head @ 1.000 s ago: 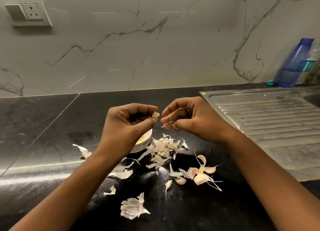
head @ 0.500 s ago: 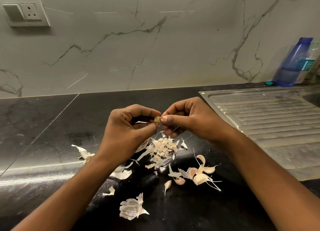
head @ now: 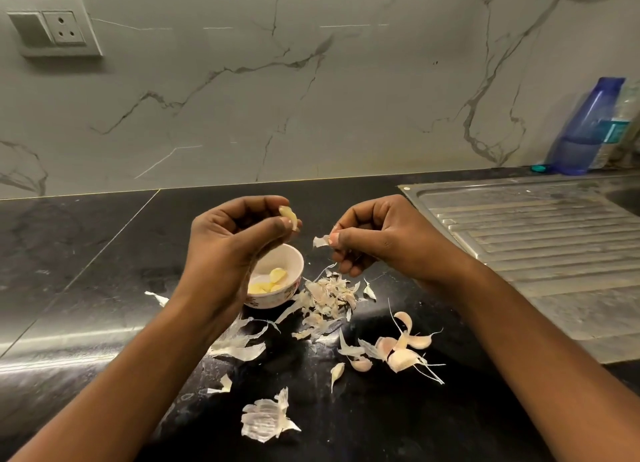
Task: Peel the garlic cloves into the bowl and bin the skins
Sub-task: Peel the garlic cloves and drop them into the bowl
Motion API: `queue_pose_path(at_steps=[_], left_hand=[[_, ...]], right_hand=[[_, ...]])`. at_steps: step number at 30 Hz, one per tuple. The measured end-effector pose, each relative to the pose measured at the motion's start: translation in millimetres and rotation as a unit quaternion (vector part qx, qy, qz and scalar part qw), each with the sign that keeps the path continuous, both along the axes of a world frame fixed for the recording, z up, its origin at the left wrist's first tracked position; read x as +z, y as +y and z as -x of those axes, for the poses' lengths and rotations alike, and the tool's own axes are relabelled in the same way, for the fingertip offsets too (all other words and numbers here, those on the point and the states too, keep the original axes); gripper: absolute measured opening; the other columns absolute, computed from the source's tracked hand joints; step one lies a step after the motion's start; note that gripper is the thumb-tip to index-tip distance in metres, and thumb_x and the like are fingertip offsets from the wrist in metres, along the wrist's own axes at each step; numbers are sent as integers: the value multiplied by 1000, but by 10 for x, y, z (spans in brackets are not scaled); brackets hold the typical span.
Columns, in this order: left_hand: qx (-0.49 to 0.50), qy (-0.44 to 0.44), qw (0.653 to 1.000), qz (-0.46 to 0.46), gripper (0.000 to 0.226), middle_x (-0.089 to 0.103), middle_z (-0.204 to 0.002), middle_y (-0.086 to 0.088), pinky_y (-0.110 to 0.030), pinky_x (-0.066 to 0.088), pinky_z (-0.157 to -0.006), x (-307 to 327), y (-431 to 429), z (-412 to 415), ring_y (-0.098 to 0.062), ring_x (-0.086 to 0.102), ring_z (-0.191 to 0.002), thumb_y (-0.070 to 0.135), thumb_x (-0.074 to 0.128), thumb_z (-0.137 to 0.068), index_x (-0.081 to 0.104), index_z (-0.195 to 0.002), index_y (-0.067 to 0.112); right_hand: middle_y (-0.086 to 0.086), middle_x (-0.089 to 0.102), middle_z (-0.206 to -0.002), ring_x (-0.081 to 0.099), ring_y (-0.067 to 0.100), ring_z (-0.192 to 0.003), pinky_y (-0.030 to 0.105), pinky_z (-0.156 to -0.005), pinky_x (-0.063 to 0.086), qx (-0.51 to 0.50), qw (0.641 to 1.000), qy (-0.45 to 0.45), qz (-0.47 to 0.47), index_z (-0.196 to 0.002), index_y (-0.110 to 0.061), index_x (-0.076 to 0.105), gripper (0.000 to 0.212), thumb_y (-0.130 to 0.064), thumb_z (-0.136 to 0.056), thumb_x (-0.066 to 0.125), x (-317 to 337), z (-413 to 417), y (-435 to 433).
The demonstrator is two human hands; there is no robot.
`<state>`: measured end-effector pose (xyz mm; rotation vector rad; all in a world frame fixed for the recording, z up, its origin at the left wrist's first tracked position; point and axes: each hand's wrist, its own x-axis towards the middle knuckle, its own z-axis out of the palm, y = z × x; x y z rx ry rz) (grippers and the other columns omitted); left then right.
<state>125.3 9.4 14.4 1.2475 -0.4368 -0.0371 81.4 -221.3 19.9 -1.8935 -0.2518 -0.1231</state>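
My left hand pinches a pale garlic clove between thumb and fingers, just above the small white bowl. The bowl holds a few peeled yellow cloves and is partly hidden behind my left hand. My right hand is a little to the right and pinches a strip of garlic skin. A heap of loose skins lies on the black counter below my right hand. Several unpeeled pinkish cloves lie nearer to me on the right.
More skin scraps are scattered over the black counter toward its front. A steel sink drainboard fills the right side. A blue bottle stands at the back right against the marble wall. A wall socket is at the top left.
My hands were joined at the clove and have pulled apart. The right hand came away with a strip of skin, and the bowl now shows beneath my left hand.
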Motion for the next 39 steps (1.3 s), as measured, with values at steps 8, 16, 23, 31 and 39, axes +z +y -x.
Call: queue_pose_path(at_steps=[8, 16, 23, 31, 39], left_hand=[[-35, 33, 999, 16, 34, 79, -105, -17, -33, 63, -89, -10, -16, -12, -34, 77, -105, 3, 73, -77, 73, -111, 4], [-31, -16, 999, -42, 36, 80, -106, -12, -32, 63, -89, -16, -39, 30, -28, 77, -104, 12, 78, -73, 78, -109, 11], [-14, -75, 993, -95, 34, 81, -100, -9, -26, 62, -85, -49, -51, 60, -24, 79, -97, 9, 82, -72, 78, -105, 6], [-1, -109, 986, -125, 32, 82, -98, -7, -24, 62, -80, -60, -54, 69, -22, 79, -94, 13, 84, -72, 79, -103, 4], [22, -119, 984, -133, 27, 82, -93, -5, -20, 60, -76, -84, -68, 76, -19, 79, -89, 12, 85, -74, 80, -100, 4]], right_hand=[[10, 82, -90, 80, 26, -82, 30, -68, 65, -3, 1000, 9, 23, -102, -5, 78, 12, -9, -91, 81, 16, 20, -1], [9, 82, -101, 80, 29, -92, 32, -70, 65, 13, 999, 29, -16, -112, -4, 77, 16, -11, -102, 68, 22, 35, 16], [15, 81, -100, 79, 28, -89, 30, -68, 64, 24, 998, 37, -52, -112, -2, 77, 17, -13, -101, 69, -13, 5, 58], [17, 80, -93, 79, 29, -82, 33, -73, 66, 5, 999, 12, -41, -109, 4, 76, 15, -6, -100, 69, -32, -12, 42], [15, 81, -91, 80, 29, -82, 32, -73, 66, 2, 1000, -3, -29, -108, 3, 77, 14, -5, -99, 70, -48, -21, 49]])
